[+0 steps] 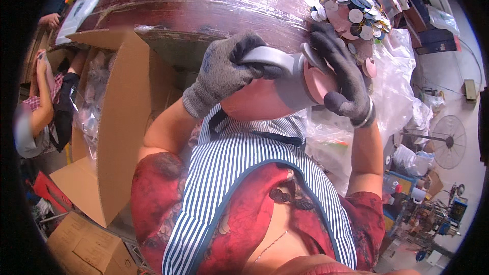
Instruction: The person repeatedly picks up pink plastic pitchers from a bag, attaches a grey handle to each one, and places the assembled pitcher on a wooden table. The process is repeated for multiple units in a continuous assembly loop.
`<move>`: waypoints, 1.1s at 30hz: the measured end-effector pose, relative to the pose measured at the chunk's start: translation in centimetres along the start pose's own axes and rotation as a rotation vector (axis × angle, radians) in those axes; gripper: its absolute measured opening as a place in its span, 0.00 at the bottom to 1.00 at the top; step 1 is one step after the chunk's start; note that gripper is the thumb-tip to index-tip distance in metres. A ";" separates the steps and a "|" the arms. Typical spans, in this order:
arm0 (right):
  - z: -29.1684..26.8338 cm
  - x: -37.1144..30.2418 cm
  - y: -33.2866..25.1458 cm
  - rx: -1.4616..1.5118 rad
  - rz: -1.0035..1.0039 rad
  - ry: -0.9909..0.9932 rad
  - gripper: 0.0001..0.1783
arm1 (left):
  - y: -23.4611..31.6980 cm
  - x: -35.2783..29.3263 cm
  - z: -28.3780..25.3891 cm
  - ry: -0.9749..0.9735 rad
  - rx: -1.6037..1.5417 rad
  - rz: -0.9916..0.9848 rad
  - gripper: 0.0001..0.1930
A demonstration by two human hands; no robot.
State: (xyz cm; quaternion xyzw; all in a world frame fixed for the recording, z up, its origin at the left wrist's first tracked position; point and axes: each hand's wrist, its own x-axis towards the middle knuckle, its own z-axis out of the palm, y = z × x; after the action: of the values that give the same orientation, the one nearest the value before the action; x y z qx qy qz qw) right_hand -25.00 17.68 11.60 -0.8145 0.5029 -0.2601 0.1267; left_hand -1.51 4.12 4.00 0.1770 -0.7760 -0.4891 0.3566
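A pink jug (260, 99) with a grey collar and grey handle (267, 57) is tilted on its side in front of my apron. My left hand (229, 63), in a grey knit glove, is closed around the handle. At the mouth end, my gloved right hand (349, 79) lies over the pink lid (317, 82), with the thumb below and the fingers above it. The palm side of that hand is partly hidden. Just beyond it is a pile of round white and dark tags (355, 16) with gold strings.
A dark reddish table (204, 5) curves across the far side. On my left stands an open cardboard box (119, 132), with another person (41, 107) beyond it. Clear plastic wrap (400, 91) hangs to my right, near a standing fan (449, 141). Another carton (89, 247) sits lower left.
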 end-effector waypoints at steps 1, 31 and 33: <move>0.6 0.3 0.5 0.099 -0.013 -0.017 0.45 | -0.6 0.1 0.1 0.017 -0.064 -0.022 0.18; 2.4 -2.8 -1.6 -0.181 -0.382 -0.193 0.29 | -2.8 3.2 0.3 -0.520 -0.310 -0.128 0.22; 2.8 -2.5 -1.9 -0.108 -0.318 -0.140 0.28 | -4.1 2.2 2.0 -0.394 -0.329 -0.131 0.18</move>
State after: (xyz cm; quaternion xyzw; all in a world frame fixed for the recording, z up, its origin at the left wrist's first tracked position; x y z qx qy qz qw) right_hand -22.85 20.59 9.41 -0.9054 0.3710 -0.1921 0.0751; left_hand -4.77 2.16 0.60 0.0682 -0.7275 -0.6557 0.1901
